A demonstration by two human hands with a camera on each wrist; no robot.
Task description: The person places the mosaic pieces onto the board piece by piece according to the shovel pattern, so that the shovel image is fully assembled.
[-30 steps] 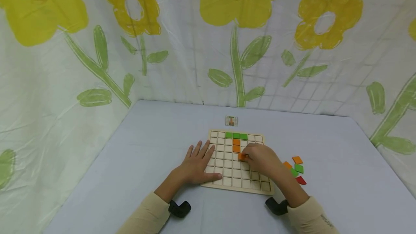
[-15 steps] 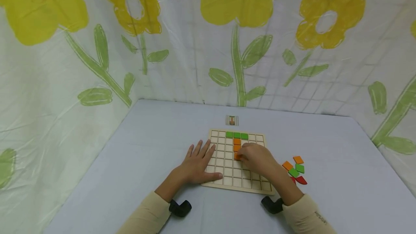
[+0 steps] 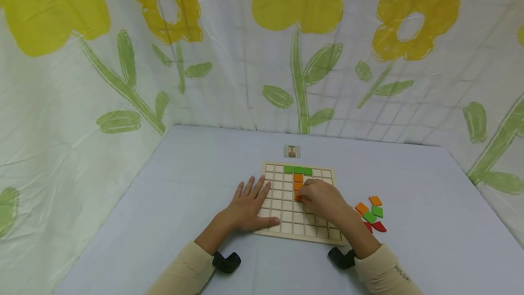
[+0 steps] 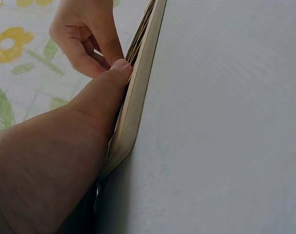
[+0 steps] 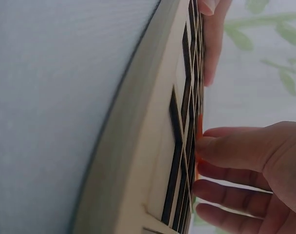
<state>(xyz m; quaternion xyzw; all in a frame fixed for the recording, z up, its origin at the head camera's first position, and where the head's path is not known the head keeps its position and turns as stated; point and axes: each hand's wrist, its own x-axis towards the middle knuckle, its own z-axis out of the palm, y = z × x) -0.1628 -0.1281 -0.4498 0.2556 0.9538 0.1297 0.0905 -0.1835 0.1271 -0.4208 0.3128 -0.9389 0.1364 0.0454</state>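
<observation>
A wooden grid board [image 3: 294, 238] lies on the table in the head view. Spread flat across its left edge is my left hand [image 3: 247, 208], fingers straight and thumb out over the lower squares. My right hand [image 3: 325, 198] pinches an orange square tile [image 3: 298, 197] between thumb and fingers, down at a cell mid-board. In the right wrist view, that tile [image 5: 200, 122] shows as a thin orange strip at the thumb tip. Directly above it stand two more orange tiles [image 3: 298, 182] in the same column. Three green tiles [image 3: 298, 170] form a row along the board's top.
Loose pieces lie right of the board: orange tiles [image 3: 362, 208], green tiles [image 3: 370, 216] and red curved pieces [image 3: 379, 226]. A small pattern card [image 3: 292, 151] rests behind the board. Beyond the table hangs a curtain [image 3: 229, 104] with painted flowers.
My right hand has shifted slightly left, bringing the orange tile from beside the column into line beneath the other two orange tiles. The left hand stays in place.
</observation>
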